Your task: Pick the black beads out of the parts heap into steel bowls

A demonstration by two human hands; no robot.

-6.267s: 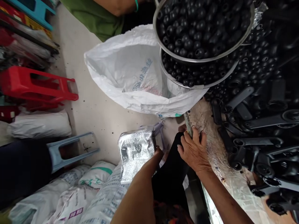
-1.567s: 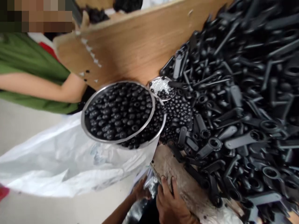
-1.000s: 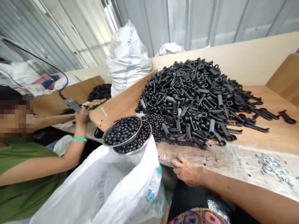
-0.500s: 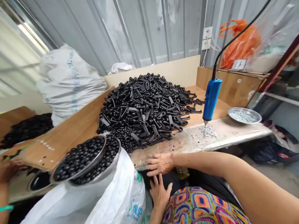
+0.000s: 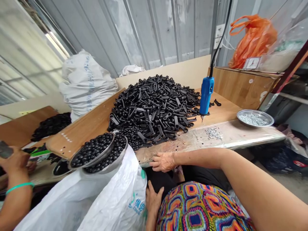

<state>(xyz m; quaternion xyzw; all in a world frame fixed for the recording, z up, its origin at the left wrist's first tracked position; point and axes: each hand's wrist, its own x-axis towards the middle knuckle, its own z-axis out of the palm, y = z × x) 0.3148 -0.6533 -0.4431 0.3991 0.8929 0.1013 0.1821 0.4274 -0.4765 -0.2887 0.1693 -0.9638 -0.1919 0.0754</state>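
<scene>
My right hand (image 5: 163,161) lies flat on the front edge of the wooden table (image 5: 223,136), fingers stretched out, holding nothing. My left hand (image 5: 152,201) rests open on my dark lap beside the white sack (image 5: 108,202). Two stacked metal bowls (image 5: 99,153) full of black beads sit on the table's left corner, just left of my right hand. A big heap of black plastic arms (image 5: 156,102) fills the table's middle. A blue electric screwdriver (image 5: 206,96) hangs on its cable over the table.
A metal dish of screws (image 5: 255,118) stands at the right end, with loose screws (image 5: 214,133) near the front. Another person's hand with a green wristband (image 5: 15,170) works at the left bench. A full white sack (image 5: 84,83) and an orange bag (image 5: 252,40) stand behind.
The view rose from the floor and foil tray to the tabletop. My left hand let go of the foil tray and came to my lap. My right hand stays on the table edge.
</scene>
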